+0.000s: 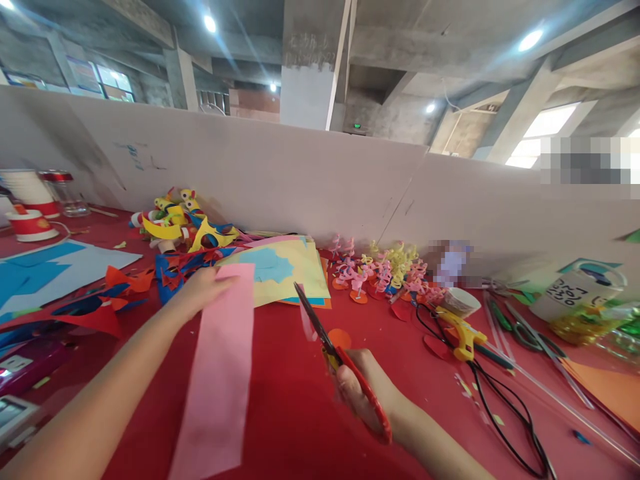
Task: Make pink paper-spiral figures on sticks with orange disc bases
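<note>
A long strip of pink paper stretches toward me, its far end held by my left hand. Some of the left fingertips are hidden or blurred at the paper's edge. My right hand is closed around red-handled scissors, whose blades point forward and left, apart from the strip. Beside the blades is a narrow pink sliver of paper. Beyond the left hand lies a stack of coloured sheets with a cut blue piece on top.
Small pink and yellow curled-paper figures stand near the white partition. A yellow glue gun and its black cable lie at right, near green-handled scissors. Paper scraps and yellow craft figures are at left.
</note>
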Demonstrator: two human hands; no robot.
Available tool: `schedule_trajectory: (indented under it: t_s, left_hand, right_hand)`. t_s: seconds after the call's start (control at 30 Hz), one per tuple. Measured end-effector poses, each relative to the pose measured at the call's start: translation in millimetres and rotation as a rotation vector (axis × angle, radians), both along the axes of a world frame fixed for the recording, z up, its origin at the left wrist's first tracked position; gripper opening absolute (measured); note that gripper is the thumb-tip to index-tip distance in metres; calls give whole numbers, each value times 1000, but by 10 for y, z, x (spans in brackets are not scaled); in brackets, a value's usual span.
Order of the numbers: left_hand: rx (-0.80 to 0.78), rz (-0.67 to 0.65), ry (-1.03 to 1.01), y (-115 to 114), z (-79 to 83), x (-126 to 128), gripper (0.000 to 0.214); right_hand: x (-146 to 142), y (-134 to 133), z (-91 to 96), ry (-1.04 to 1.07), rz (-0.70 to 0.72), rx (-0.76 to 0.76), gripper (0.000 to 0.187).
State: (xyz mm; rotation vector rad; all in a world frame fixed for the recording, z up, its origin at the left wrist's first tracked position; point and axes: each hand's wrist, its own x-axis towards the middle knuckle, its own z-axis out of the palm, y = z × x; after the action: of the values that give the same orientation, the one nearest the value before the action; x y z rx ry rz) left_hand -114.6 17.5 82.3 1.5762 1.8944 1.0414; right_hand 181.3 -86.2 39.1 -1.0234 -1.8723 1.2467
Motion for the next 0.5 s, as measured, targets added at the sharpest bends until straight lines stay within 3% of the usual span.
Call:
schedule_trajectory:
  t_s: [0.03,0.1,0.2,0.27,0.37,0.43,0.5]
  left_hand:
    - [-18,35,161,27,2,-105,44]
    - [142,139,364,40,-6,-206,64]
    - [437,218,453,-33,15,-55,67]
    - [453,72,242,-117,50,184,49]
    - [85,-460,-290,-245,64,548,42]
    - [-110,-620,-489,-305,22,703,42]
    - [-181,-702,-551,-332,-47,769,30]
  right_hand:
    - [-6,-6,14,3,29,-3,60]
    - [-20,-14,39,21,85,-10,60]
    - [-32,-18,50,53,118,-23,59]
    - [-29,-13,40,52,108,-22,58]
    - [-16,1,18,29,78,-45,60]
    - [-4,7,15,20,78,-70,62]
    - [18,6,41,2,100,-93,63]
